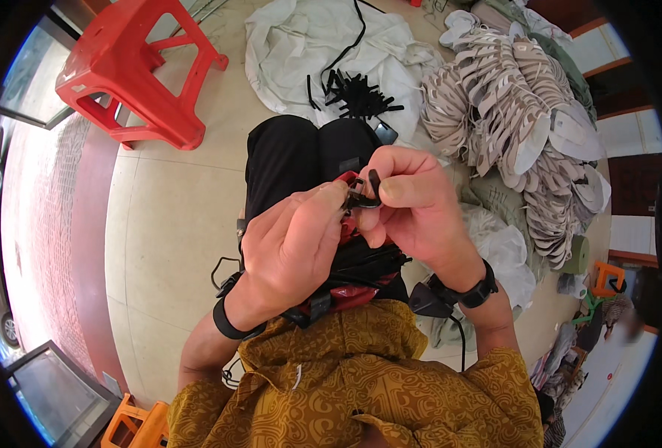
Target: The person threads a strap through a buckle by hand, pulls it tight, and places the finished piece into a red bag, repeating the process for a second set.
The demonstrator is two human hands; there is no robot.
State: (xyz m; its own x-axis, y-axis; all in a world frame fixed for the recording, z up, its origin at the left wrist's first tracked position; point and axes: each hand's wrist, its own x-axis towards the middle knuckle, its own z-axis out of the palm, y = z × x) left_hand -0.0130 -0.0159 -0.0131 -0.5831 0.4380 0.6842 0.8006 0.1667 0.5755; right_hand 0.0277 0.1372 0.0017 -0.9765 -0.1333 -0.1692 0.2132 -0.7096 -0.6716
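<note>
A person sits with both hands raised over the lap, fingertips meeting at a short black strip (364, 201). The left hand (286, 237) pinches one side of it between thumb and forefinger; the right hand (414, 203) has its grip on the other side, with one bent end standing up beside the right thumb. The strip is therefore held between the two hands, above the lap; its finer details are too small to tell.

Beneath the hands, a bundle of black strips (367, 259) and some shiny red material (352, 297) lie on the black trousers (280, 153). A dark band (233, 319) circles the left wrist, and a black wristwatch (480, 288) sits on the right. The patterned mustard-brown shirt (308, 396) fills the lower edge.

Beyond the knees, a loose heap of black strips (359, 97) rests on a white sack (282, 46), which is spread over the pale tiled floor (170, 246). To the right lies a large pile of beige and white shoe uppers (521, 97). A red plastic stool (110, 56) stands at the upper left.
</note>
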